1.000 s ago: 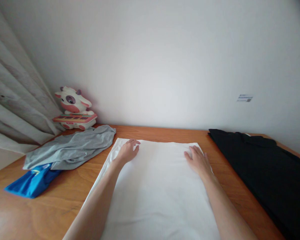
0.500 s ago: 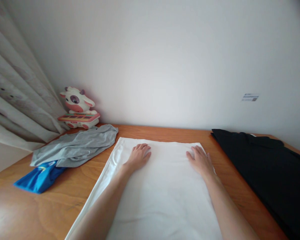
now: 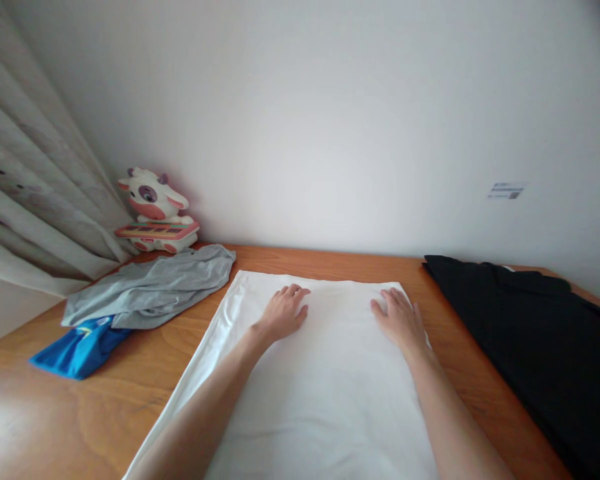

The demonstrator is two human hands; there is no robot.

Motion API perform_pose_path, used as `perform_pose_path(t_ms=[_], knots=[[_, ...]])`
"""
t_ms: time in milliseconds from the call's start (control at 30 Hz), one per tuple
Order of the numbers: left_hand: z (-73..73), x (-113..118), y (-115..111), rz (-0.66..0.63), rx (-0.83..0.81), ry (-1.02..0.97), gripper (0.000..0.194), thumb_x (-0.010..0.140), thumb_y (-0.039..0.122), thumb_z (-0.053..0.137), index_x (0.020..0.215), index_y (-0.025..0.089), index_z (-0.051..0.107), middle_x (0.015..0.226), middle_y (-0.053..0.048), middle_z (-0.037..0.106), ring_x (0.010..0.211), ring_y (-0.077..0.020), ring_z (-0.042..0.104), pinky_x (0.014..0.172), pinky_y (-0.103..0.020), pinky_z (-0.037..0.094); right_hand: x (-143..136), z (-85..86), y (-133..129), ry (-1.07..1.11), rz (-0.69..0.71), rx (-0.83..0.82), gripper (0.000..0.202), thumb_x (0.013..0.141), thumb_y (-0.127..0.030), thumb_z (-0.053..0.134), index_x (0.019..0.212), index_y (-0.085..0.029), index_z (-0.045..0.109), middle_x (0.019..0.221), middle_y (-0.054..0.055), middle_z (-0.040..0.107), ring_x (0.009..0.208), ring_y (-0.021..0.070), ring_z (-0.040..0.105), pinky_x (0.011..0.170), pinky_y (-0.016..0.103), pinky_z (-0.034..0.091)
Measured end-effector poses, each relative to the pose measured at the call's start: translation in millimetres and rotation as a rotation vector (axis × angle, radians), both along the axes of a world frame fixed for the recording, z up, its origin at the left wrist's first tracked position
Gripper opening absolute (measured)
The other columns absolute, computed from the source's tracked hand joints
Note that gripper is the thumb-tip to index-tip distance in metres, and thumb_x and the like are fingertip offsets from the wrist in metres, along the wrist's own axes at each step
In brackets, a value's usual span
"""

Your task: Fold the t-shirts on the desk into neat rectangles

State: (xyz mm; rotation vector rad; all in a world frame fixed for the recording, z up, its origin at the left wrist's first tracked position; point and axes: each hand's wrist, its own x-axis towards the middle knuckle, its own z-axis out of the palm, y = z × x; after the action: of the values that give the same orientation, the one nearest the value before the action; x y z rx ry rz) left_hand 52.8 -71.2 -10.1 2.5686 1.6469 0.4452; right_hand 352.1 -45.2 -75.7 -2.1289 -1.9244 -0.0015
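One white cloth (image 3: pixel 330 373) lay on the desk (image 3: pixel 150 363), your left hand (image 3: pixel 283 315) and right hand (image 3: pixel 401 321) rested on it, fingers (image 3: pixel 390 299) apart.

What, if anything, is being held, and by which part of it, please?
Nothing is held; the left hand and right hand are open on the white cloth.

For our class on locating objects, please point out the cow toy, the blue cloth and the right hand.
Cow toy (image 3: pixel 153 212): head view, upper edge of its body.
Blue cloth (image 3: pixel 77 352): head view, middle of its visible part.
Right hand (image 3: pixel 399 319): head view, back of the hand.
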Motion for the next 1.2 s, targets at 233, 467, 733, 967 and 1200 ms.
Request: perform_pose_path(t_ms=[233, 467, 733, 967, 1200], knots=[[-0.9, 47, -77, -0.294, -0.065, -0.011, 0.031, 0.097, 0.021, 0.049, 0.124, 0.021, 0.062, 0.129, -0.009, 0.067, 0.114, -0.0262, 0.064, 0.1, -0.043, 0.052, -2, -0.9, -3, -0.006, -0.001, 0.024, 0.057, 0.101, -0.046, 0.031, 0.144, -0.014, 0.05, 0.158, 0.017, 0.044, 0.149, 0.029, 0.035, 0.119, 0.056, 0.025], [-13.4, 43, -118, -0.299, 0.003, -0.074, 0.037, 0.098, 0.026, 0.046, 0.134, 0.019, 0.054, 0.147, -0.013, 0.055, 0.131, -0.027, 0.053, 0.112, -0.044, 0.042, -13, 21.2, -16, 0.006, 0.081, 0.318, 0.045, 0.099, -0.039, 0.042, 0.129, -0.009, 0.058, 0.133, 0.023, 0.063, 0.124, 0.0367, 0.058, 0.113, 0.061, 0.03], [-8.1, 47, -139, -0.21, 0.069, 0.062, 0.034, 0.094, 0.019, 0.049, 0.127, 0.017, 0.057, 0.134, -0.01, 0.063, 0.115, -0.0272, 0.059, 0.1, -0.042, 0.051, -74, 24.6, -115, -0.024, 0.505, 0.363, 0.036, 0.104, -0.029, 0.034, 0.125, -0.02, 0.063, 0.135, 0.014, 0.065, 0.124, 0.0256, 0.061, 0.106, 0.044, 0.046], [-26.3, -5, -178, -0.125, 0.122, 0.019, 0.057, 0.101, 0.034, 0.046, 0.155, 0.018, 0.036, 0.163, -0.015, 0.037, 0.147, -0.0301, 0.04, 0.118, -0.048, 0.041, -64, -8.7, -154, 0.007, 0.493, 0.168, 0.06, 0.102, -0.052, 0.041, 0.147, -0.015, 0.051, 0.157, 0.018, 0.044, 0.147, 0.0328, 0.04, 0.118, 0.058, 0.036], [-20.4, -66, -219, -0.079, 0.216, 0.182, 0.072, 0.104, 0.047, 0.043, 0.164, 0.029, 0.006, 0.165, -0.007, 0.031, 0.147, -0.0257, 0.041, 0.119, -0.043, 0.04, -52, 3.0, -171, 0.028, 0.531, 0.099, 0.061, 0.103, -0.053, 0.038, 0.151, -0.018, 0.048, 0.161, 0.013, 0.038, 0.15, 0.0293, 0.035, 0.122, 0.056, 0.031]])
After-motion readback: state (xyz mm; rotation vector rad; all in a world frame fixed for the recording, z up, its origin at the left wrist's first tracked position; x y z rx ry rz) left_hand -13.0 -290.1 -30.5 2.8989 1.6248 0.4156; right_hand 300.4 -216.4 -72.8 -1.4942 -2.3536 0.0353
